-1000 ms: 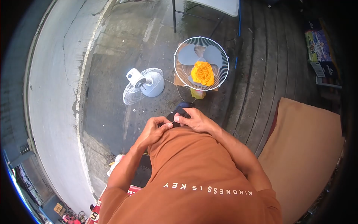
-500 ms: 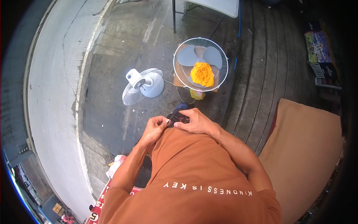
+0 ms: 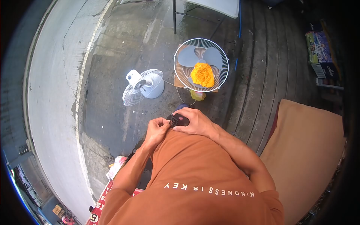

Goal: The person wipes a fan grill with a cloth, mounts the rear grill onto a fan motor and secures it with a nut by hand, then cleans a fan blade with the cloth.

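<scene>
At my waist, just past the hem of an orange-brown shirt [image 3: 202, 161], both hands meet around a black buckle [image 3: 174, 120]. The thumb and fingers of my left hand [image 3: 158, 130] pinch its left side. My right hand [image 3: 198, 122] curves round the other side, thumb and fingers closed on it. Fingers cover part of the buckle, so I cannot tell whether it is fastened. Beyond the hands a blue shoe tip [image 3: 182, 107] shows.
A white fan base with rear grille [image 3: 144, 86] stands ahead left. A round fan grille with grey blades [image 3: 187, 56] carries an orange-yellow cloth [image 3: 202, 75], above a yellow packet [image 3: 198, 95]. A brown padded surface [image 3: 300, 157] lies right; a white table [image 3: 221, 5] stands ahead.
My hands have shifted slightly around the buckle, and more of its black body shows between them. Less of the blue shoe is visible. The fan parts and cloth stay put.
</scene>
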